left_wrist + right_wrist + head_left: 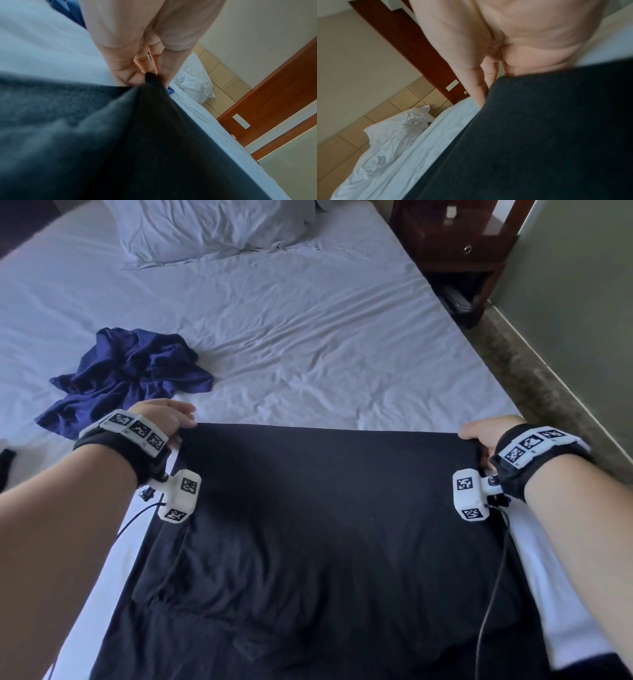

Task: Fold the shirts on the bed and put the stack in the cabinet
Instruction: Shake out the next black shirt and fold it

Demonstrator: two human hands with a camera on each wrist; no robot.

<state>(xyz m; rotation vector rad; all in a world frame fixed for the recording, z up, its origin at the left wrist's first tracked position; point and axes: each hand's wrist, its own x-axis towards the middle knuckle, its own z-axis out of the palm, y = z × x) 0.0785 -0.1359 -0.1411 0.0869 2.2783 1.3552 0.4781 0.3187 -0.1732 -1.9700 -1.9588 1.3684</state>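
A black shirt [318, 542] is lying spread flat at the near edge of the bed [308, 337], running from the bottom of the head view up to a straight far edge approx. mid-bed. Both hands are gripping that far edge, one at each corner.

The left hand [161, 419] is holding the shirt's far-left corner; in the left wrist view the fingers [126, 75] are curling in tight w/ a small bunch of black cloth [150, 81] pinched between them and the thumb. The right hand [486, 433] is holding the far-right corner, close to the bed's right edge; the right wrist view is showing the fingers [479, 86] folding down over the dark fabric [539, 135], thumb side pressing against it (the exact fingertip contact is hidden behind the cloth). Both wrists are wearing black straps w/ white marker blocks.

Farther back, toward the bed's left edge, a navy blue shirt [130, 374] is lying crumpled in a heap, just beyond the left hand and not touching the black one. At the far end a white pillow [212, 227] is sitting at the head of the bed. Off the bed's far-right corner a dark wooden nightstand [455, 244] is standing against the wall.
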